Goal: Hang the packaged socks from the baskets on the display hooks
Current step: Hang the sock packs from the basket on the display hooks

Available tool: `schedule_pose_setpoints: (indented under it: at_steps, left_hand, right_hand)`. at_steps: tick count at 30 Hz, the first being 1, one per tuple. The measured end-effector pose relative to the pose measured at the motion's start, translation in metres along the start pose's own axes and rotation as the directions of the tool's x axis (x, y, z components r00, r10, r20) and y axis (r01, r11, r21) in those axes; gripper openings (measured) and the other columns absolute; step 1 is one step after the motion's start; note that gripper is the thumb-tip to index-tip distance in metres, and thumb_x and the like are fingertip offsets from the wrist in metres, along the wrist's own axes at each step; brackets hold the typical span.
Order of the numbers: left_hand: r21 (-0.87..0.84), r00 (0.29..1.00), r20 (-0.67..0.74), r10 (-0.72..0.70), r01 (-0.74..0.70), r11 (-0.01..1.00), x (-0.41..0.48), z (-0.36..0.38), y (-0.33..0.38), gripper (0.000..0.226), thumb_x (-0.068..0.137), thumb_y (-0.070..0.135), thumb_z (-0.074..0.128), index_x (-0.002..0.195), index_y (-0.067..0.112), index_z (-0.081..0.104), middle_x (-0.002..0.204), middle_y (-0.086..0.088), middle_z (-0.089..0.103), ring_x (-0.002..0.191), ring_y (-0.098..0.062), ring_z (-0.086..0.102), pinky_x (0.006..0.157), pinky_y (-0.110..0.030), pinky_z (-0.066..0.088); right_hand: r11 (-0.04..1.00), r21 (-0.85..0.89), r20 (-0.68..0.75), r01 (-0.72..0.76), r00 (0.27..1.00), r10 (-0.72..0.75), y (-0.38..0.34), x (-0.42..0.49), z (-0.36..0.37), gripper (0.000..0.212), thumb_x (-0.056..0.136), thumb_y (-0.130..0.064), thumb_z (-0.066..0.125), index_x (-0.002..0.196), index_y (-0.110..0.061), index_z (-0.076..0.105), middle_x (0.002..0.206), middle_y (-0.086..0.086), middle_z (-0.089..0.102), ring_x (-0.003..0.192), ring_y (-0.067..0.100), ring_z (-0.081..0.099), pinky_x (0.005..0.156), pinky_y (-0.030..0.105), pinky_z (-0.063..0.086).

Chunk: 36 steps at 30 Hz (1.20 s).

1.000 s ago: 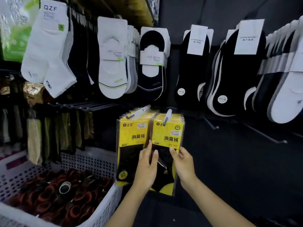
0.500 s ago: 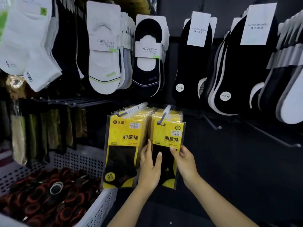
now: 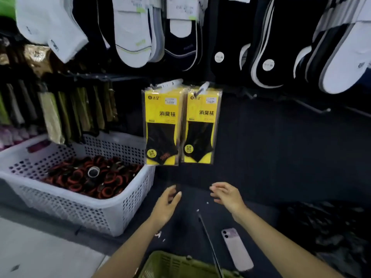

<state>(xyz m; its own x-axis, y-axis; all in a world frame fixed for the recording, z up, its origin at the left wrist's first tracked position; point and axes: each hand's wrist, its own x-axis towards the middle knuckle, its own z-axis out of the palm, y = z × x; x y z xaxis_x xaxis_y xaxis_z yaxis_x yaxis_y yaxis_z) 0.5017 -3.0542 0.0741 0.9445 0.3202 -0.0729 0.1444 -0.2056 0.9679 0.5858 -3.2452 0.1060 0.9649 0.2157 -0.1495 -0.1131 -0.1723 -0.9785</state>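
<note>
Your left hand and right hand both empty, fingers loose and apart, just below two yellow sock packs, packs hanging side by side on hooks, green basket beneath your arms, white basket at left

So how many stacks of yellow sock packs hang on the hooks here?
2. The left stack hangs next to the white basket; the right stack hangs beside it on its own hook. Packs behind each front one are mostly hidden.
</note>
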Motion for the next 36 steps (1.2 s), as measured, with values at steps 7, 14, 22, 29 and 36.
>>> schedule_pose_setpoints:
  at_steps: [7,14,22,29,36]
  left_hand:
    - [0.245,0.926,0.258,-0.277,0.215,0.945,-0.052,0.026,-0.091,0.051,0.097,0.038,0.049,0.139,0.010,0.042,0.136,-0.004,0.052,0.114,-0.008,0.050,0.083,-0.010,0.035]
    - [0.252,0.819,0.407,-0.406,0.326,0.911,-0.090,0.084,-0.112,0.055,0.095,0.040,0.051,0.142,0.021,0.030,0.137,-0.005,0.048,0.106,-0.015,0.057,0.075,-0.020,0.053]
    - [0.113,0.937,0.320,-0.137,0.106,0.988,-0.095,0.103,-0.086,0.035,0.087,0.008,0.067,0.118,-0.002,0.055,0.114,-0.016,0.064,0.097,-0.018,0.061,0.083,-0.017,0.048]
    - [0.216,0.966,0.243,-0.085,0.031,0.976,-0.060,0.073,-0.076,0.047,0.085,0.013,0.070,0.127,0.008,0.050,0.121,-0.010,0.058,0.096,-0.016,0.058,0.078,-0.015,0.047]
    - [0.503,0.910,0.368,-0.188,-0.025,0.864,-0.073,0.065,-0.126,0.069,0.088,0.032,0.065,0.147,0.018,0.030,0.145,-0.002,0.043,0.136,-0.016,0.036,0.112,-0.031,0.029]
  right_hand:
    - [0.953,-0.146,0.091,-0.264,0.956,0.279,0.088,-0.055,-0.024,0.018,0.092,-0.018,0.062,0.104,-0.005,0.065,0.096,0.004,0.065,0.094,0.018,0.061,0.072,0.024,0.049]
    - [0.914,-0.251,-0.007,-0.319,0.945,0.328,0.163,-0.110,-0.062,0.026,0.085,-0.014,0.070,0.105,0.001,0.064,0.108,0.017,0.067,0.094,0.020,0.061,0.073,0.022,0.047]
    - [0.945,-0.270,0.210,-0.186,0.946,0.247,0.166,-0.117,-0.059,0.039,0.078,-0.009,0.077,0.113,-0.013,0.063,0.117,0.009,0.065,0.095,0.013,0.062,0.082,0.019,0.048]
    - [0.927,-0.372,0.176,-0.034,0.978,0.107,0.150,-0.093,-0.044,0.040,0.080,-0.013,0.076,0.116,-0.020,0.059,0.117,0.003,0.056,0.099,0.009,0.056,0.081,0.010,0.043]
    - [0.741,-0.669,0.323,0.046,0.917,0.234,0.179,-0.083,-0.036,0.070,0.080,-0.032,0.075,0.142,-0.023,0.042,0.151,0.002,0.031,0.139,0.019,0.032,0.115,0.031,0.028]
